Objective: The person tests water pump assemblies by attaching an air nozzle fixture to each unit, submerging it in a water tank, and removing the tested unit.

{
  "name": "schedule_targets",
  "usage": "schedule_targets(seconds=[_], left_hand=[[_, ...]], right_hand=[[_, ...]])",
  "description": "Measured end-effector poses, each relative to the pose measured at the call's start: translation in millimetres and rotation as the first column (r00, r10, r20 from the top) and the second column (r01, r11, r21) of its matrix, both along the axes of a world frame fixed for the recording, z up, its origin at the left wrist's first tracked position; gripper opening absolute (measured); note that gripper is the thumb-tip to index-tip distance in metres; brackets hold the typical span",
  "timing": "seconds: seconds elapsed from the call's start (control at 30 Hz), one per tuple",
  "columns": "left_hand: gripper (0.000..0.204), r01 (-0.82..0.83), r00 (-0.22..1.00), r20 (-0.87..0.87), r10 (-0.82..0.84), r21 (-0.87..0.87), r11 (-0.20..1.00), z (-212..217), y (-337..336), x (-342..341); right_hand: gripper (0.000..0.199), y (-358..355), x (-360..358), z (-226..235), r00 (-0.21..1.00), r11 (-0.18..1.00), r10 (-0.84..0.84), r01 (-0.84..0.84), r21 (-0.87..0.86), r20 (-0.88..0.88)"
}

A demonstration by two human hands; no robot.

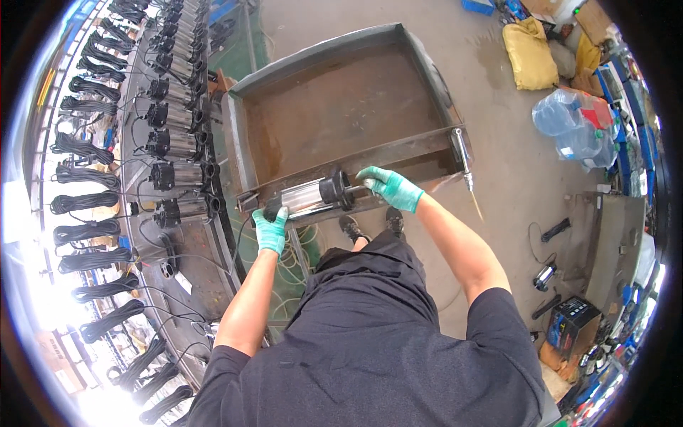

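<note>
A submersible pump (306, 198) with a shiny metal body and black ends lies level over the near edge of a water-filled metal tank (245, 146). My left hand (270, 229), in a green and white glove, grips its left end, thumb on top. My right hand (393, 188), gloved alike, is at the pump's black right end, its fingers curled in. A short greyish piece shows between that end and my fingers; what they pinch is partly hidden. A black cord trails from the pump's left end.
On the left, a bench (131, 149) carries a long row of similar pumps (178, 176) with coiled black cords (85, 231). A metal nozzle with a thin hose (462, 158) hangs at the tank's right corner. Clear plastic bottles (565, 121) and a yellow sack (530, 53) lie right.
</note>
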State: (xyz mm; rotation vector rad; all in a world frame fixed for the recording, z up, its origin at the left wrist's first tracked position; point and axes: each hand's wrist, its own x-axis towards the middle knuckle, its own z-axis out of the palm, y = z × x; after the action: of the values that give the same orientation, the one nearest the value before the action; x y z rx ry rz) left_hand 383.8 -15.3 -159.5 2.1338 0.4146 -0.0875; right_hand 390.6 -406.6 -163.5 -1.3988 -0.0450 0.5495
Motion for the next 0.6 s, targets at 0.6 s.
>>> schedule_targets(seconds=[0.6], left_hand=[[0.062,-0.059,0.995,-0.079,0.056,-0.03,0.998,-8.5,11.1,0.1]], right_hand=[[0.044,-3.1,-7.1,-6.5,0.899,0.871,0.009,0.208,-0.444,0.439]])
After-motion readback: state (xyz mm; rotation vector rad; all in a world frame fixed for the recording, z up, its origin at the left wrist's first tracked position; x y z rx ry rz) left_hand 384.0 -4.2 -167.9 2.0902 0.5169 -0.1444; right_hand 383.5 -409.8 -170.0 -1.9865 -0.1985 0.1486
